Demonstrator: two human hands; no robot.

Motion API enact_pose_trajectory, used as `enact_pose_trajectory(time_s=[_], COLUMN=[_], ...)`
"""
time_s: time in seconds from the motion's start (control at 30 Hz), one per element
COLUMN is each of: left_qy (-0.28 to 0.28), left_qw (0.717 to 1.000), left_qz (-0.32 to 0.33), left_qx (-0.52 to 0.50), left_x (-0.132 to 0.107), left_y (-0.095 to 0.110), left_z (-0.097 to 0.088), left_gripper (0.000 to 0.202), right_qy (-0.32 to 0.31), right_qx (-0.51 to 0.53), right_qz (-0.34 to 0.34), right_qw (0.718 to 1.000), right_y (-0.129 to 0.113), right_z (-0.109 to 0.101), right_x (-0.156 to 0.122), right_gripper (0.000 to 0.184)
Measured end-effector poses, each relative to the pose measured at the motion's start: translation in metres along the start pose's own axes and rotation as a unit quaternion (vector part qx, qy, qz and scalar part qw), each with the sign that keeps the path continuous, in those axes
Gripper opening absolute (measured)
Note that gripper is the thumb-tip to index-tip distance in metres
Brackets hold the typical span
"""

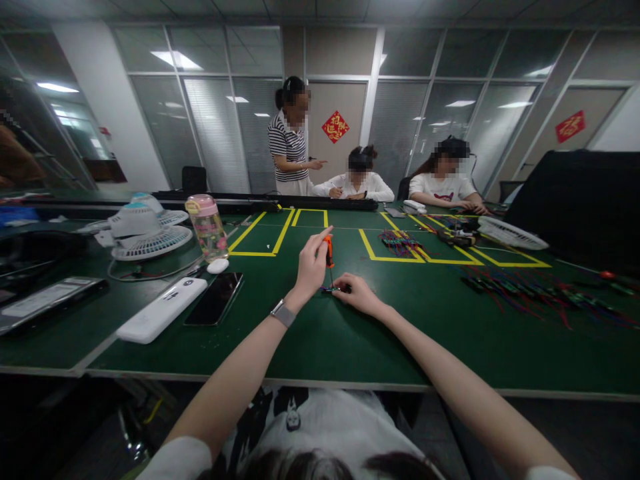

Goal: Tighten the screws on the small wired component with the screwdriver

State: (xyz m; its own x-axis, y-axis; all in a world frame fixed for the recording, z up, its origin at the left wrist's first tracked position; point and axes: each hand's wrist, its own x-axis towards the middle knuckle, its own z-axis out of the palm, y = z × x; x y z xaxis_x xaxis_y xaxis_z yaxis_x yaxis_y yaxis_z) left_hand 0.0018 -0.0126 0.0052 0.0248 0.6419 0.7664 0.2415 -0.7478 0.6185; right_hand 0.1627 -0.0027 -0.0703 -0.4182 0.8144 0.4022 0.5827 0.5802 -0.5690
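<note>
My left hand [313, 263] holds a screwdriver [329, 252] with an orange and black handle. Its fingers lie along the handle, and the shaft points straight down. At the tip, on the green table, is a small circuit board [327, 290]. My right hand [359, 295] pinches the board's right side, its fingertips close to the screwdriver shaft. What the tip touches is too small to make out. Bundles of small boards with red and blue wires [400, 243] lie farther off to the right, inside yellow tape marks.
On the left stand a white fan [150, 233] and a pink-lidded bottle [207, 227]. A white power bank [163, 310] and a black phone [214, 299] lie nearer. More wired boards [540, 293] spread out at right, before a dark screen [585, 207]. Several people are across the table.
</note>
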Motion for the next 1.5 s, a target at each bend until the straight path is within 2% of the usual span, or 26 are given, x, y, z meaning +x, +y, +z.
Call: enact_pose_trajectory(time_s=[0.13, 0.33, 0.67, 0.9, 1.17, 1.37, 1.5], left_qy=[0.0, 0.017, 0.003, 0.008, -0.002, 0.025, 0.004], left_qw=[1.0, 0.999, 1.0, 1.0, 1.0, 0.998, 0.999], left_qz=[-0.013, 0.025, -0.018, 0.01, -0.003, 0.017, -0.002], left_qx=[-0.026, 0.025, -0.019, 0.02, -0.005, 0.05, 0.032], left_x=[0.0002, 0.0, -0.0006, -0.0003, 0.0003, 0.0009, 0.0012], left_y=[-0.0033, 0.0008, -0.0052, -0.0023, -0.0024, 0.0005, 0.0011], left_z=[0.0017, 0.0009, 0.0027, 0.0019, 0.0017, -0.0006, -0.0009], left_gripper=[0.034, 0.024, 0.034, 0.027, 0.034, 0.02, 0.03], right_qy=[-0.003, -0.002, 0.0, 0.004, 0.001, 0.004, 0.006], right_qx=[0.002, 0.002, 0.007, 0.003, 0.002, 0.009, 0.009], right_qz=[0.003, 0.004, 0.005, 0.0, 0.005, 0.004, 0.005], right_qw=[1.0, 1.0, 1.0, 1.0, 1.0, 1.0, 1.0], right_y=[0.0001, 0.0007, -0.0017, -0.0011, -0.0003, -0.0012, -0.002], right_z=[-0.0001, 0.0001, -0.0011, -0.0002, 0.0003, -0.0002, -0.0008], right_x=[0.0001, 0.0005, -0.0004, -0.0003, -0.0003, -0.0004, -0.0008], right_gripper=[0.013, 0.013, 0.013, 0.013, 0.013, 0.013, 0.013])
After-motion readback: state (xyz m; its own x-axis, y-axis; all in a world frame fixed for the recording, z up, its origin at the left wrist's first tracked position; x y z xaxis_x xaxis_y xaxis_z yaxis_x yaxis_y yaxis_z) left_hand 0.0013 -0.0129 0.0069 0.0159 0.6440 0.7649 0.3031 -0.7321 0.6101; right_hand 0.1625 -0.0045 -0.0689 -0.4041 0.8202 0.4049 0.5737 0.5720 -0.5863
